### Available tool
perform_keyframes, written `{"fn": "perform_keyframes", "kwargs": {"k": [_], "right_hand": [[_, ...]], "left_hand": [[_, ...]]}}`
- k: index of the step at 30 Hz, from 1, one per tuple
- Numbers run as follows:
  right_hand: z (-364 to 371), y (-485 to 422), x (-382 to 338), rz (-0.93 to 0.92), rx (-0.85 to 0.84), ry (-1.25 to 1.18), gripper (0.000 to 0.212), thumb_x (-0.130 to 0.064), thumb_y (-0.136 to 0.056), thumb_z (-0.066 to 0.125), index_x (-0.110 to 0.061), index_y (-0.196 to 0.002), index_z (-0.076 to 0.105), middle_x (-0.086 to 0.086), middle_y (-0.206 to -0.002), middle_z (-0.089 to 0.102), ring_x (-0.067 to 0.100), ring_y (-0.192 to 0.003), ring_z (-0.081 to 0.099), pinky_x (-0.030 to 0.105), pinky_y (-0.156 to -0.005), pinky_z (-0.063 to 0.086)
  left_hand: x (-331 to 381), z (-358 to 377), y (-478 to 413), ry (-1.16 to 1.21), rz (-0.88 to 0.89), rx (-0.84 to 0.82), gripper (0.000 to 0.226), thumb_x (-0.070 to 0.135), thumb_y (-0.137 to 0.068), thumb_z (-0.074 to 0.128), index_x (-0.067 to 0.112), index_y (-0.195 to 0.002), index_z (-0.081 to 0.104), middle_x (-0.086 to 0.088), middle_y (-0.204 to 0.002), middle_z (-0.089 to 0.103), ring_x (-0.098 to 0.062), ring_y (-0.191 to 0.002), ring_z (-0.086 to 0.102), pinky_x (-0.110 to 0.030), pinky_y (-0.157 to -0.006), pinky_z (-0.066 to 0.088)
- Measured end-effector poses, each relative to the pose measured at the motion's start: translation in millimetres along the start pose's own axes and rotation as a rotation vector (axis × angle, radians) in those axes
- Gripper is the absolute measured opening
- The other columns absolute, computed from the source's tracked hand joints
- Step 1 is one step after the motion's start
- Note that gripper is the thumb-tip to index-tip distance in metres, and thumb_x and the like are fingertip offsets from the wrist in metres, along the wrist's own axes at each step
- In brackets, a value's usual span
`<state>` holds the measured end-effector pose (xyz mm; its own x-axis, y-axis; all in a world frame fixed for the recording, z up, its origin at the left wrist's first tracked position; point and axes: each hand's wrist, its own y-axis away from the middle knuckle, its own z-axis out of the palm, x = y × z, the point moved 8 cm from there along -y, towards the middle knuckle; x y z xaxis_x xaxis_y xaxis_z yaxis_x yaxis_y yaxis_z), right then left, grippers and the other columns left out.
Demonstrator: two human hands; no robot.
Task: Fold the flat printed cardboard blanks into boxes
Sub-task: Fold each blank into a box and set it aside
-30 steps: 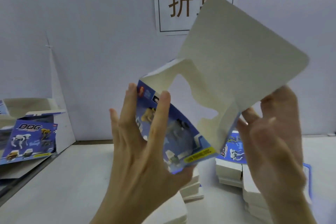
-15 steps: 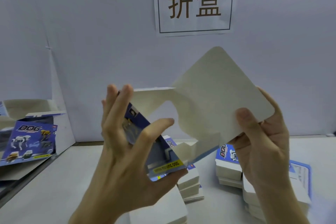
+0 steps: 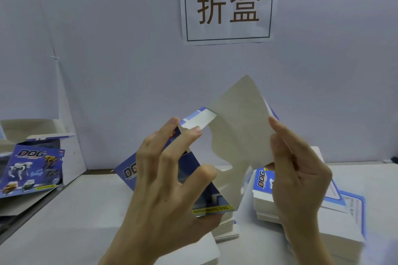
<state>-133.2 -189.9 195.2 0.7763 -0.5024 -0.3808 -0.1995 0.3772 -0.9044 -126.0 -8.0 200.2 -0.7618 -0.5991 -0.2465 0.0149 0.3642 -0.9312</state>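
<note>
One blank (image 3: 237, 135) is up off the table (image 3: 75, 211), partly folded: blue DOG print outward, plain grey inside toward camera, window cut-out open. Flat blank stacks (image 3: 344, 221) lie at the table's near right.

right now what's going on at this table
A person is folding a printed cardboard blank, held up in the air with both hands. The left hand grips the blue printed side, and the right hand pinches the plain grey panel. It is only partly folded, not yet a box. Stacks of flat blanks lie on the white table below, and a DOG-printed carton sits at the far left.
</note>
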Motion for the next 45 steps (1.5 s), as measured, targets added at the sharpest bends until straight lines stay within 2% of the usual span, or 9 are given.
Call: {"fn": "perform_keyframes", "kwargs": {"k": [6, 8, 17, 22, 30, 34, 37, 42, 45], "right_hand": [[6, -6, 3, 0.159, -0.178, -0.375, 0.023, -0.039, -0.095, 0.053, -0.034, -0.105, 0.073, -0.011, -0.099, 0.074, 0.009, -0.088, 0.070, 0.023, -0.074, 0.055], [10, -7, 12, 0.309, -0.195, -0.473, 0.019, -0.037, -0.092, 0.058, -0.033, -0.105, 0.072, -0.008, -0.097, 0.073, 0.010, -0.087, 0.067, 0.022, -0.070, 0.054], [44, 17, 28, 0.753, -0.538, -0.813, 0.058, -0.059, -0.075, 0.070, -0.025, -0.122, 0.067, 0.004, -0.122, 0.067, 0.020, -0.114, 0.063, 0.033, -0.090, 0.053], [37, 14, 34, 0.761, -0.521, -0.690, 0.040, -0.020, -0.084, 0.058, -0.022, -0.123, 0.066, 0.007, -0.118, 0.067, 0.020, -0.103, 0.066, 0.032, -0.080, 0.056], [48, 16, 23, 0.594, -0.597, -0.543, 0.051, -0.059, -0.078, 0.066, -0.043, -0.126, 0.060, -0.007, -0.124, 0.066, 0.013, -0.115, 0.063, 0.020, -0.084, 0.052], [39, 19, 21, 0.533, -0.689, -0.465, 0.054, -0.026, -0.078, 0.068, -0.045, -0.128, 0.057, -0.008, -0.118, 0.068, 0.011, -0.105, 0.067, 0.017, -0.080, 0.051], [38, 19, 20, 0.512, -0.650, -0.457, 0.035, -0.002, -0.082, 0.063, -0.015, -0.114, 0.064, -0.004, -0.098, 0.074, 0.010, -0.092, 0.069, 0.016, -0.077, 0.051], [55, 26, 10, 0.456, -0.611, -0.347, 0.040, -0.032, -0.077, 0.069, -0.021, -0.115, 0.059, -0.010, -0.096, 0.072, 0.009, -0.092, 0.067, 0.016, -0.078, 0.050], [60, 27, 14, 0.506, -0.430, -0.386, 0.022, -0.023, -0.079, 0.073, -0.025, -0.101, 0.070, -0.006, -0.095, 0.074, 0.013, -0.090, 0.069, 0.019, -0.073, 0.054]], "left_hand": [[-8, 12, 7, -0.069, -0.013, -0.076, 0.039, 0.036, -0.067, 0.073, 0.021, -0.092, 0.046, -0.012, -0.135, 0.034, -0.043, -0.135, 0.027, -0.065, -0.093, 0.039], [-8, 13, 8, -0.060, -0.009, -0.077, 0.039, 0.037, -0.068, 0.074, 0.021, -0.092, 0.046, -0.012, -0.135, 0.034, -0.042, -0.136, 0.027, -0.066, -0.092, 0.039], [0, 24, 10, -0.042, 0.010, -0.176, 0.055, 0.033, -0.058, 0.088, 0.021, -0.087, 0.042, -0.014, -0.139, 0.035, -0.040, -0.136, 0.029, -0.067, -0.091, 0.042], [-1, 20, 9, -0.060, 0.030, -0.140, 0.058, 0.033, -0.056, 0.089, 0.019, -0.089, 0.043, -0.013, -0.135, 0.035, -0.041, -0.134, 0.030, -0.068, -0.089, 0.042], [-8, 12, 5, -0.091, -0.077, -0.057, 0.065, 0.032, -0.046, 0.087, 0.019, -0.090, 0.042, -0.009, -0.123, 0.034, -0.040, -0.127, 0.031, -0.062, -0.086, 0.047], [-17, 3, 3, -0.084, -0.092, -0.049, 0.064, 0.033, -0.045, 0.088, 0.019, -0.087, 0.041, -0.008, -0.121, 0.033, -0.040, -0.129, 0.031, -0.052, -0.094, 0.045], [-20, -8, 0, -0.032, -0.118, 0.009, 0.061, 0.040, -0.049, 0.084, 0.019, -0.084, 0.038, -0.008, -0.119, 0.034, -0.038, -0.128, 0.032, -0.031, -0.111, 0.026], [-18, -7, 0, -0.001, -0.145, 0.001, 0.054, 0.048, -0.058, 0.077, 0.020, -0.085, 0.040, -0.009, -0.125, 0.035, -0.038, -0.133, 0.031, -0.035, -0.109, 0.030], [-20, -6, 2, 0.006, -0.129, -0.017, 0.055, 0.048, -0.058, 0.078, 0.020, -0.085, 0.040, -0.010, -0.127, 0.035, -0.038, -0.134, 0.030, -0.035, -0.109, 0.029]]}}
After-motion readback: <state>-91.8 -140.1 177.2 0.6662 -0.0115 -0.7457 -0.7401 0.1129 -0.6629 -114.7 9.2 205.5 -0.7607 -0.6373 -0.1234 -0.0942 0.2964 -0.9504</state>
